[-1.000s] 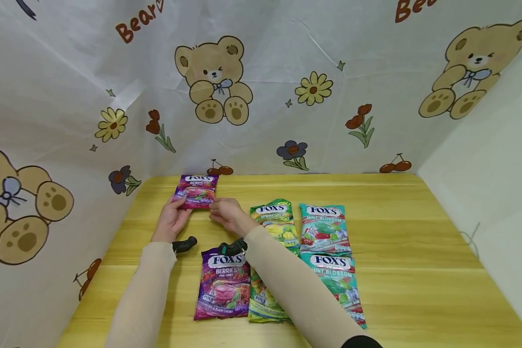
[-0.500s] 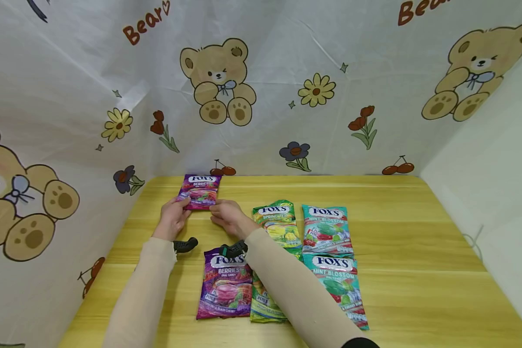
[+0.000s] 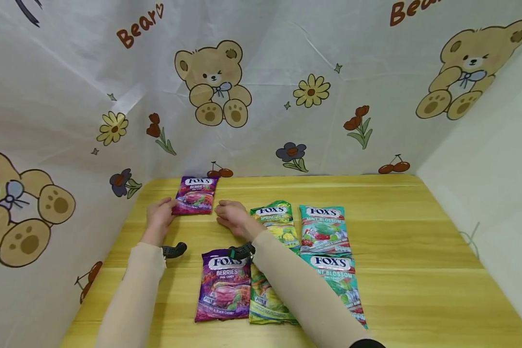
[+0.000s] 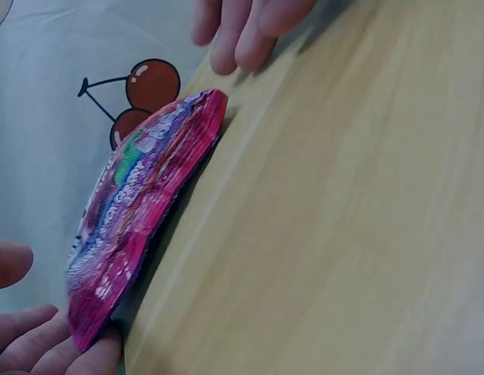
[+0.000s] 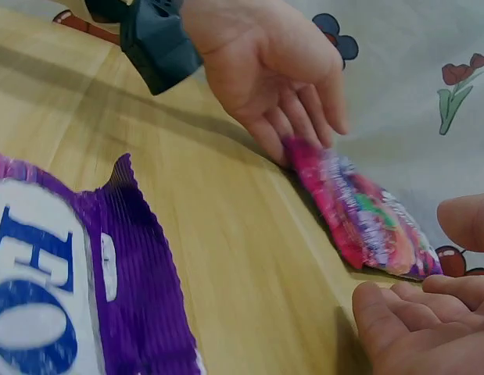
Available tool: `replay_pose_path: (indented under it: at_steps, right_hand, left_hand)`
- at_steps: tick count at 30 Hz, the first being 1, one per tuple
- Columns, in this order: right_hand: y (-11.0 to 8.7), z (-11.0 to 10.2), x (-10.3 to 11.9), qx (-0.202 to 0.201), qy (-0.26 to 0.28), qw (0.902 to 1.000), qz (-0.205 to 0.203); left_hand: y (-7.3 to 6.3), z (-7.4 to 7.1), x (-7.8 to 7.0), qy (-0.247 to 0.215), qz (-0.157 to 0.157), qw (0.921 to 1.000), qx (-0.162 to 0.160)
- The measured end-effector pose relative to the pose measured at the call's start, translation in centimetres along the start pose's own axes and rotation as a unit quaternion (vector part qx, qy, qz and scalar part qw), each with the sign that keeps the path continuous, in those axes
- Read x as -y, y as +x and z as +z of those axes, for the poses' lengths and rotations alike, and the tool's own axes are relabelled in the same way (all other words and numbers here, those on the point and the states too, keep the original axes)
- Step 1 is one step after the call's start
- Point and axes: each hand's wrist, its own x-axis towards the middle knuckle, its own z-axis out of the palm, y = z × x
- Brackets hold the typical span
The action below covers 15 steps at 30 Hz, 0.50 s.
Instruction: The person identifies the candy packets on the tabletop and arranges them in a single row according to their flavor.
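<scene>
A purple Fox's Berries candy bag (image 3: 195, 195) lies at the back left of the table, close to the wall sheet. My left hand (image 3: 158, 217) is at its lower left corner; in the left wrist view the fingers (image 4: 50, 344) touch that corner from below while the thumb (image 4: 7, 264) stands off it. Just right of the bag, my right hand (image 3: 235, 217) is off it with relaxed fingers. In the right wrist view a gap separates the right fingers (image 5: 394, 308) from the bag's edge.
A second Berries bag (image 3: 226, 285) lies nearer the front. Beside it are a Spring Tea bag (image 3: 278, 232) and another green-yellow bag (image 3: 265, 304), partly under my right forearm. Two Mint Blossom bags (image 3: 324, 229) lie further right. A bear-print sheet (image 3: 261, 135) rises behind the table.
Both hands held the bag's lower corners; now the right hand has let go and drawn off right, and the left has loosened and shifted left. The bag came down slightly toward me.
</scene>
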Motion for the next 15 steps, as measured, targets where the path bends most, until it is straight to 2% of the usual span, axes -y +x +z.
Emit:
replay_pose_path:
  at_steps: [4, 10, 15]
  right_hand:
    - [-0.8, -0.8, 0.4, 0.016, -0.010, 0.9998, -0.010]
    - [-2.6, -2.5, 1.0, 0.059, -0.048, 0.9970, -0.012]
    - [-4.6, -3.6, 1.7, 0.084, -0.056, 0.9949, -0.005]
  left_hand:
    - [-0.5, -1.0, 0.0, 0.024, 0.012, 0.9996, -0.009]
    - [-1.9, -2.0, 0.8, 0.016, 0.021, 0.9995, 0.016]
    - [-3.1, -2.5, 1.7, 0.005, 0.021, 0.9995, 0.025]
